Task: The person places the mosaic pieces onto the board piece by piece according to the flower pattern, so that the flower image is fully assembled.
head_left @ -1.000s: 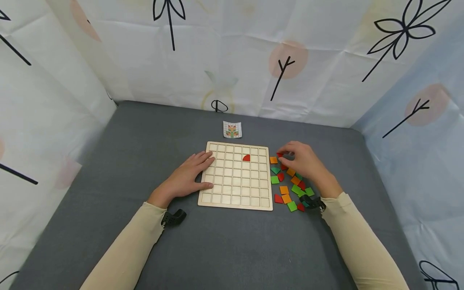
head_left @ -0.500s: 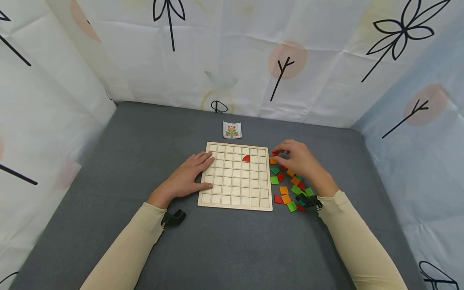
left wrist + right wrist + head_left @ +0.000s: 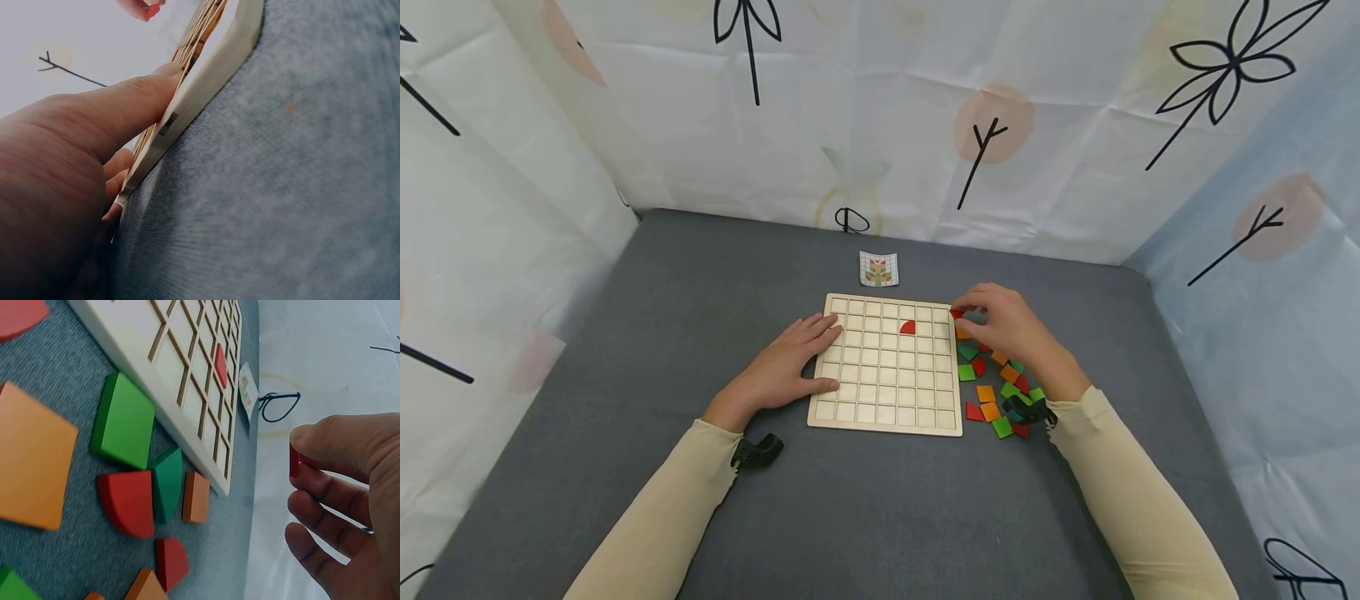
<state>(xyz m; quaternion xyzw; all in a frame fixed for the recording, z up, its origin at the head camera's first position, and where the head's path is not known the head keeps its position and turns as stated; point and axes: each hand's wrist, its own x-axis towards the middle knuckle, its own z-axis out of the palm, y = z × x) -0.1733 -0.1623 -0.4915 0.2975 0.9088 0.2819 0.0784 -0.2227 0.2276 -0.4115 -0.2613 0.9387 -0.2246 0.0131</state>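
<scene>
A wooden grid board (image 3: 887, 375) lies on the grey table with one red quarter-round tile (image 3: 907, 327) set in a cell of its upper part. My left hand (image 3: 778, 367) rests on the board's left edge, fingers spread and straight, the thumb over the rim in the left wrist view. Between thumb and index finger my right hand (image 3: 1007, 325) pinches a small red tile (image 3: 294, 460), seen edge-on in the right wrist view, so its shape is hidden. This hand is raised near the board's upper right corner, above the loose tiles.
Right of the board lie several loose tiles, among them an orange square (image 3: 985, 393), a green square (image 3: 1002, 427) and a dark green piece (image 3: 166, 485). Behind the board is a small pattern card (image 3: 878, 269). Patterned white cloth (image 3: 887, 117) hangs around the table.
My right hand has moved left with the red tile, from over the loose tiles to the board's upper right corner. The left hand keeps its place on the board.
</scene>
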